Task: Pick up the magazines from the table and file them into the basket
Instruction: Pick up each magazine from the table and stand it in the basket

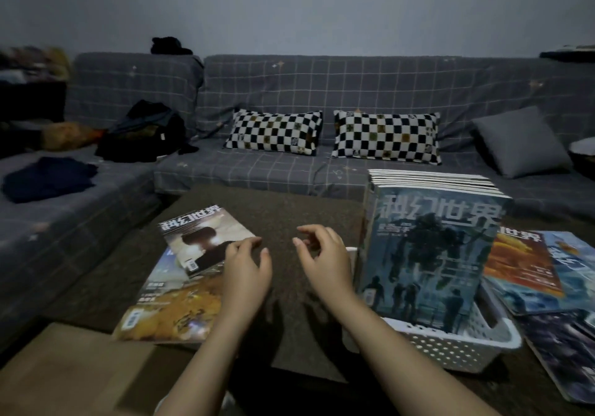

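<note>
Two magazines lay overlapped on the dark brown table (283, 209) at about nine o'clock from the hands: a pale-covered magazine with a dark figure (201, 238) on top, and an orange-and-yellow covered magazine (167, 303) partly beneath it. Several more blue and orange magazines (541, 270) were spread flat at three o'clock, beyond the white perforated plastic basket (457, 345). That basket already held a row of upright magazines, the front one a blue-green cover with a robot figure (428, 261).

The left hand (246, 274) hovered with relaxed, slightly bent fingers, its fingertips (254, 242) at the near edge of the pale magazine; whether they touched it I could not tell. It gripped nothing. The right hand (325, 254) hung empty over bare table, fingers loosely curled, just beside the basket.

Judging by this, the filing was well under way and the step in hand was the reach for the next magazine. The next move seemed to call for lifting the top magazine's edge, gripping it, turning it upright, and slotting it in front of the row.
</note>
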Tool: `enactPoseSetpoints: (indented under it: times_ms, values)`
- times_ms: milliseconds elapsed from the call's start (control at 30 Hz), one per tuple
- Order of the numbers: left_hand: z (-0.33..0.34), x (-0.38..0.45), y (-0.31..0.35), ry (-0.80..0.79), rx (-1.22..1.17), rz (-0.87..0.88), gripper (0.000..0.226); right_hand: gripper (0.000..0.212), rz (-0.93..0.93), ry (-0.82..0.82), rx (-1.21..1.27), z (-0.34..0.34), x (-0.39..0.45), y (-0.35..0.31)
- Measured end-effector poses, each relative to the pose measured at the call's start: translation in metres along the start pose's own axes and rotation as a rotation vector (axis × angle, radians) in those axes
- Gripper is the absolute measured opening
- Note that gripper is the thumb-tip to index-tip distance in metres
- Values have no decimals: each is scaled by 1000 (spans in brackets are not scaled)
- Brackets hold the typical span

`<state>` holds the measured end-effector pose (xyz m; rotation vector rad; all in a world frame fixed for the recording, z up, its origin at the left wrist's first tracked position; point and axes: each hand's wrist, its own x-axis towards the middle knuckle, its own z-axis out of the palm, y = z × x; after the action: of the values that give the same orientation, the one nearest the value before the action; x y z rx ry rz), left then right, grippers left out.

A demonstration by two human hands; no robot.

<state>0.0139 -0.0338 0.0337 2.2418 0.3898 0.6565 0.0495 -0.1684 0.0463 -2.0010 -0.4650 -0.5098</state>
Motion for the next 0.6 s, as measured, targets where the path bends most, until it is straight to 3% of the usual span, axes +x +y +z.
enactPoseSetpoints:
  times_ms: [400, 600]
  values:
    - [-6, 76, -114, -5, 174, -407, 45, 37, 167, -372, -272, 156, 77, 39]
    - [8, 94, -143, 53, 60, -430, 49, 56, 199, -617, -447, 189, 97, 81]
